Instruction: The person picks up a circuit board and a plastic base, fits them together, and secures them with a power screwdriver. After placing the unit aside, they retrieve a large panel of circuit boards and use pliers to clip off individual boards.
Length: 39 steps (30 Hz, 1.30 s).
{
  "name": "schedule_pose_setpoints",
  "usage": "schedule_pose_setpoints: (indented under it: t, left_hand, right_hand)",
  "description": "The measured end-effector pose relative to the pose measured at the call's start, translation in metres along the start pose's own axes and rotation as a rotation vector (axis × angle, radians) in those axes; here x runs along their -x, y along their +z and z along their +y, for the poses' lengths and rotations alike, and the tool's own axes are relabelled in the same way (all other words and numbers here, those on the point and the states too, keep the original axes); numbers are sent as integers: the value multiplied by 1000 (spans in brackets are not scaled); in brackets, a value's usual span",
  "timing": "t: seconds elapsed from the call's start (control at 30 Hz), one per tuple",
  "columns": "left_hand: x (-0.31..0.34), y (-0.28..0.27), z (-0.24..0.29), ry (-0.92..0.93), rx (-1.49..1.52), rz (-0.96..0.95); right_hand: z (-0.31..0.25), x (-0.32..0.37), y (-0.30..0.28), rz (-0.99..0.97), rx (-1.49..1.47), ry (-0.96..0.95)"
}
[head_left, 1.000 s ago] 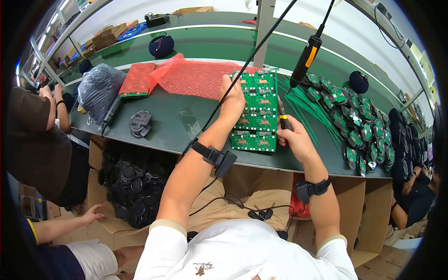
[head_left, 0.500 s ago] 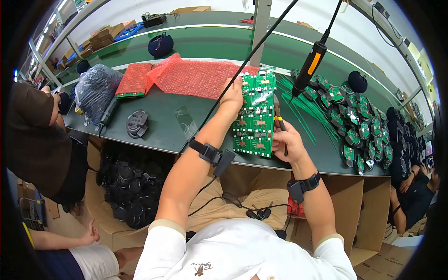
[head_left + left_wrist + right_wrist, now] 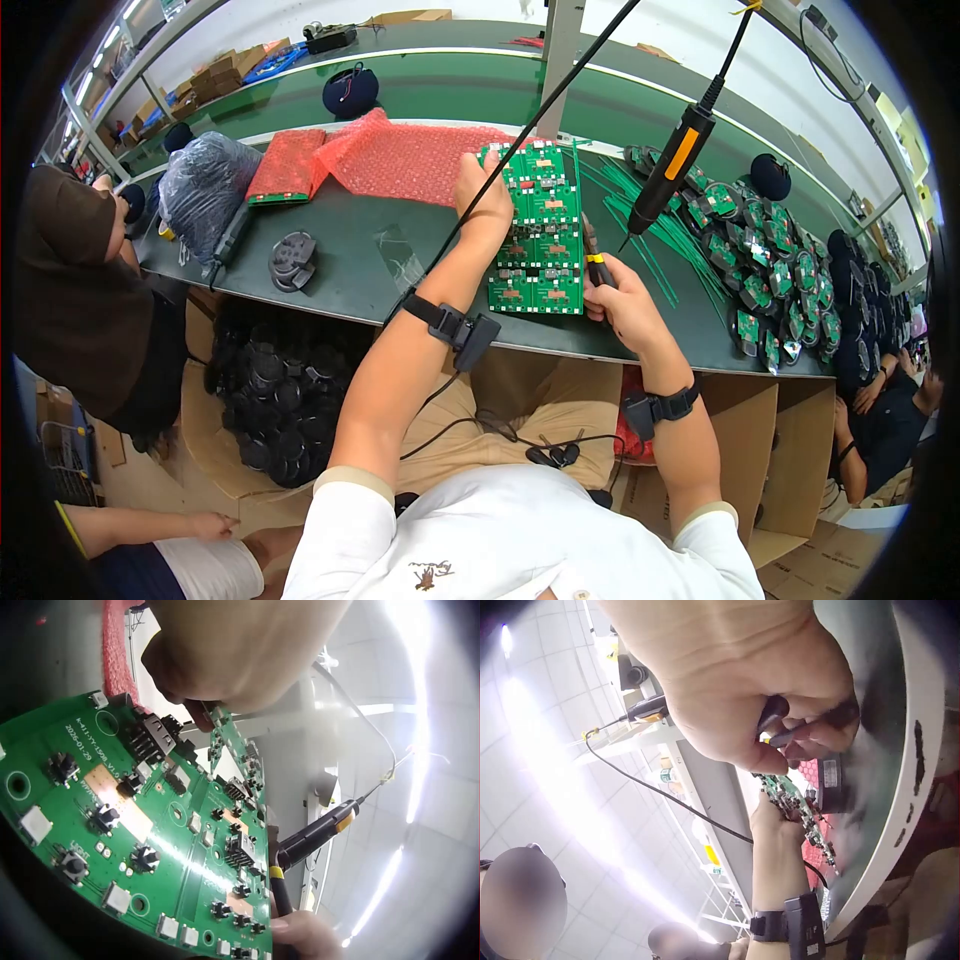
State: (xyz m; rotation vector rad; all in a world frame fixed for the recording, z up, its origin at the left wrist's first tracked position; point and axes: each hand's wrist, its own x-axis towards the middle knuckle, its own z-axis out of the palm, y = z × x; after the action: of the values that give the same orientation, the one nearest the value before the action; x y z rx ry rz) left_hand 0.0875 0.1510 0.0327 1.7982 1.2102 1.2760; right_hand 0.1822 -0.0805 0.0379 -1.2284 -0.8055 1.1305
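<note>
A green circuit board panel (image 3: 545, 215) is held over the bench's front part; its rows of small components and buttons show close up in the left wrist view (image 3: 112, 817). My left hand (image 3: 484, 198) grips the panel's upper left edge. At the panel's right edge my right hand (image 3: 627, 303) holds pliers or cutters (image 3: 597, 262) with dark handles and yellow bands, the tool's head beside the board. In the right wrist view the fingers of my right hand (image 3: 742, 697) curl round the dark handles. Whether the tool's tips touch the board cannot be told.
Red bubble wrap (image 3: 400, 160) lies behind the left hand. A black and orange screwdriver (image 3: 672, 165) hangs at the right over green strips (image 3: 650, 225). Round units with boards (image 3: 765, 260) are heaped farther right. A dark round part (image 3: 293, 262) lies left; a box of black parts (image 3: 280, 400) stands below.
The panel, tilted half a second ago, now faces the head camera more squarely, and both hands have shifted slightly with it. The hanging screwdriver has swung a little to the right.
</note>
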Motion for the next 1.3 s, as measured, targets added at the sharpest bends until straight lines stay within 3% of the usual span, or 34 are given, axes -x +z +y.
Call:
schedule_pose_setpoints:
  t: [0.1, 0.2, 0.27, 0.3, 0.33, 0.4, 0.43, 0.6, 0.7, 0.77, 0.8, 0.87, 0.93, 1.0, 1.07, 1.3]
  left_hand:
    - [-1, 1, -1, 37, -10, 1]
    - [-8, 13, -17, -20, -34, -113]
    - [-7, 17, -18, -297, 407, -296]
    - [-10, 20, -23, -287, 341, -320]
    - [-16, 25, -30, -285, 340, -316]
    - [-31, 26, -44, -236, 253, -37]
    - [-28, 0, -21, -160, -22, 57]
    - [-48, -21, -21, -380, -165, 54]
    - [-47, -12, -37, -274, -412, 86]
    - [-33, -4, -44, 295, -658, 642]
    - [-21, -12, -31, 297, -657, 636]
    - [10, -42, 11, 321, -337, -206]
    - [45, -42, 16, 235, -6, -358]
    - [57, -37, 6, 277, -81, -283]
    - [60, -38, 0, 177, 154, -368]
    - [65, -49, 11, 293, 217, -122]
  right_hand:
    - [1, 3, -5, -36, -78, 55]
    - [-5, 8, 4, -64, -265, 113]
    - [-5, 10, 10, -61, -385, 135]
    - [-2, 10, 11, -59, -439, 117]
    - [0, 9, 11, -59, -494, 98]
    - [3, 4, 4, -36, -399, 68]
    - [3, 3, 0, -5, -303, 42]
    - [-2, 4, -8, 67, -157, 60]
    - [-4, 4, -10, 85, -89, 49]
    - [-4, 5, -10, 84, -89, 32]
    - [-4, 6, -10, 90, -92, 33]
    - [-2, 5, -9, 60, -130, -30]
    - [-1, 4, -11, 31, -159, -48]
    - [0, 3, -11, 0, -187, -68]
    - [-3, 4, -6, -18, -243, -89]
    - [-4, 8, 3, 83, -216, -67]
